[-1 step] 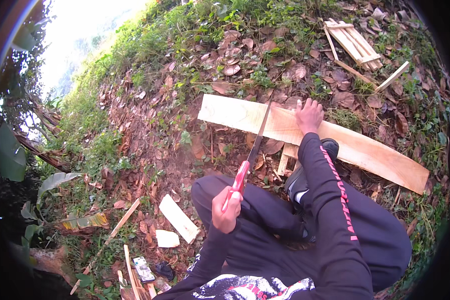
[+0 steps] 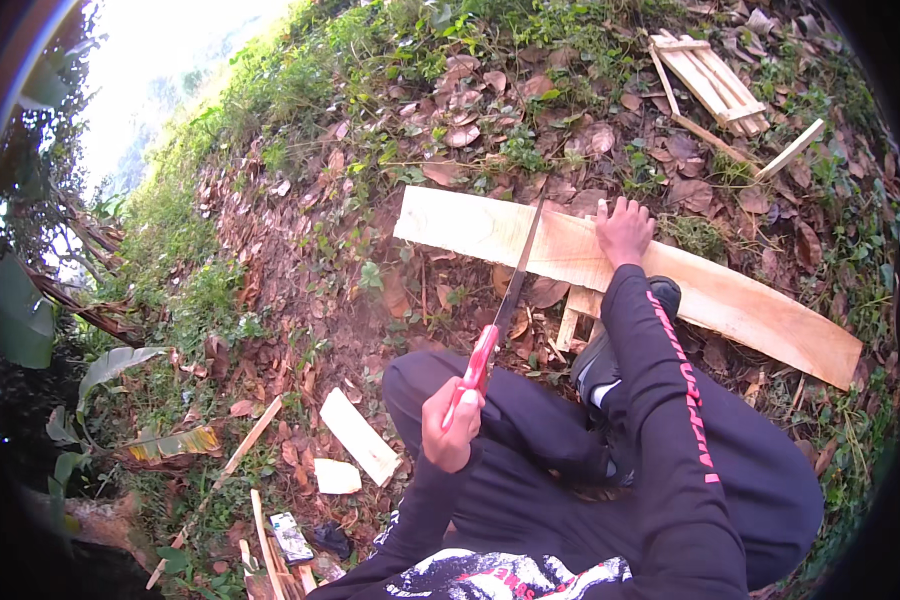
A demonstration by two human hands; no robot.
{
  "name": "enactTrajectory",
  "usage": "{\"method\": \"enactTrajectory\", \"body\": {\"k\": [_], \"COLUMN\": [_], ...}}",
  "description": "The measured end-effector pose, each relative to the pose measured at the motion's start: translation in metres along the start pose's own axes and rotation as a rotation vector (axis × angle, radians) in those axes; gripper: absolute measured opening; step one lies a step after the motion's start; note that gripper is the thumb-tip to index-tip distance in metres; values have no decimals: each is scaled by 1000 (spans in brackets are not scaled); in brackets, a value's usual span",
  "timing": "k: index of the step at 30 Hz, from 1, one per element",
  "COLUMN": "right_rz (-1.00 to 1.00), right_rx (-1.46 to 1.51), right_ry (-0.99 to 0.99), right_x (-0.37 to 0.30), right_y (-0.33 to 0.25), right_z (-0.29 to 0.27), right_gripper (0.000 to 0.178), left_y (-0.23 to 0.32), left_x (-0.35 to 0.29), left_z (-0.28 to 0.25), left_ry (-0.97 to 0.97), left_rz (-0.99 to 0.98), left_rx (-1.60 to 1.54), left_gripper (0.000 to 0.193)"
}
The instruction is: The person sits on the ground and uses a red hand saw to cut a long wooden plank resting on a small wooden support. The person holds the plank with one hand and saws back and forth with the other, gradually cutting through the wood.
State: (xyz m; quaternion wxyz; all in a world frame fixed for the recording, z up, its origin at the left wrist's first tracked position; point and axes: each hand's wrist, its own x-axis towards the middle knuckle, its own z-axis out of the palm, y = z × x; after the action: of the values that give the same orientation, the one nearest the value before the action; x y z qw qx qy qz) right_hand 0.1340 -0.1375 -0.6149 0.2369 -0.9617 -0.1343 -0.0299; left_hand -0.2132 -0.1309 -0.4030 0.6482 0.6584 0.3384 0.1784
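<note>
My left hand (image 2: 452,425) is wrapped round the red handle of a handsaw (image 2: 511,300). The saw's dark blade slants up and away, lying across a long pale wooden board (image 2: 770,315) left of its middle. To the right of the blade, my right hand (image 2: 625,232) presses on the board, its fingers spread toward the far edge. Under the board near that hand are a dark shoe (image 2: 598,365) and a short piece of wood (image 2: 568,330). How deep the blade sits in the wood I cannot tell.
At far right lies a slatted wooden frame (image 2: 715,85), with a loose stick (image 2: 792,150) close by. Offcuts (image 2: 360,437), a thin pole (image 2: 215,490) and a small printed packet (image 2: 291,537) lie at lower left. Dry leaves and green plants cover the sloping ground.
</note>
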Motion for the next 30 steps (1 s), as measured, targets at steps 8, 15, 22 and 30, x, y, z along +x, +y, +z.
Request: {"method": "enactTrajectory", "body": {"k": [8,15,22,30], "right_rz": [-136,-123,-99,-89], "right_rx": [57,80,101,90], "right_ry": [-163,-102,-41,-137], "right_x": [55,90,68,63], "right_y": [19,7,6,-11], "right_z": [53,111,121,116], "right_gripper": [55,55,58,55], "left_y": [-23,-57,-92,-90], "left_x": [58,103,183,116], "left_z": [30,42,50,31], "left_ry": [77,136,99,224], "left_rz": [-89,-124,-68,-126], "left_rx": [-21,55,-30,38], "left_gripper": [21,28,27,32]}}
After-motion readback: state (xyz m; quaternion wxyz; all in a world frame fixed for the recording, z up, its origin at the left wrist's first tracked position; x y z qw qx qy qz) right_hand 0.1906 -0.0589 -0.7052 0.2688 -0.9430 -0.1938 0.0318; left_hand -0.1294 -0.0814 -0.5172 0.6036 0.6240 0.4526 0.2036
